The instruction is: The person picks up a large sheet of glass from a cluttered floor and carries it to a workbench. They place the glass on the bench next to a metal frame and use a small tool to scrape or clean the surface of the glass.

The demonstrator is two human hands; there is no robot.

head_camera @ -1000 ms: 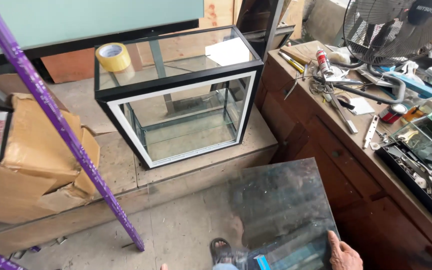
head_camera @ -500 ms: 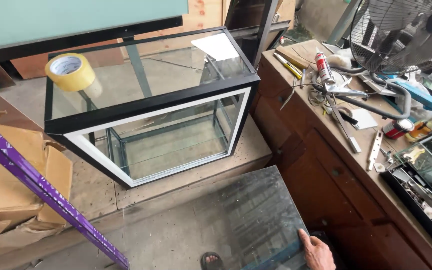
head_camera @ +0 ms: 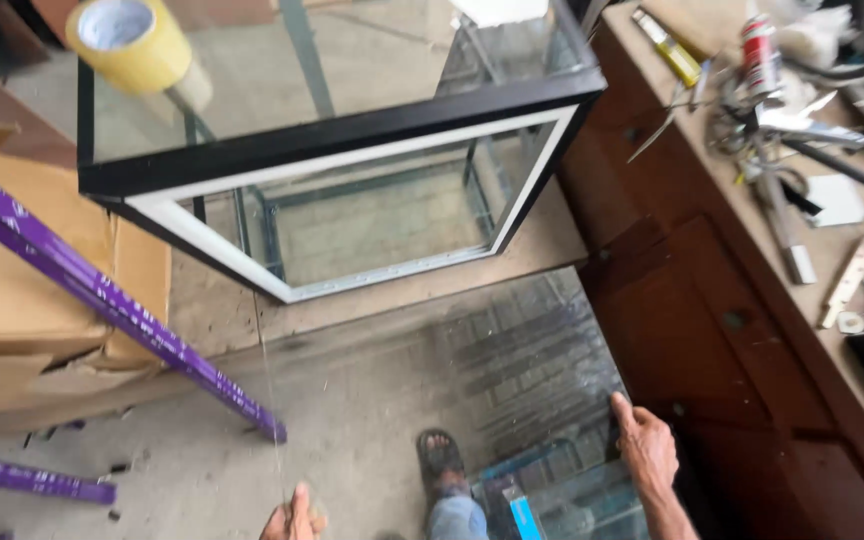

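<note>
Yellow tape roll (head_camera: pixel 130 42) atop glass tank (head_camera: pixel 337 160); left hand (head_camera: pixel 292 517) and right hand (head_camera: pixel 644 450) grip glass pane (head_camera: pixel 432 390) edges.

I hold a big glass sheet (head_camera: pixel 432 400) with my left hand (head_camera: pixel 292 517) and right hand (head_camera: pixel 645 450). A glass tank (head_camera: pixel 342 150) sits behind it, maybe empty.

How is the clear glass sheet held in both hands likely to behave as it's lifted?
The glass sheet looks rigid: its edges run straight between the left hand and right hand. It is probably fragile and heavy for its thinness. The bare edges look smooth, so it may slip; both hands grip opposite edges near the bottom corners.
</note>
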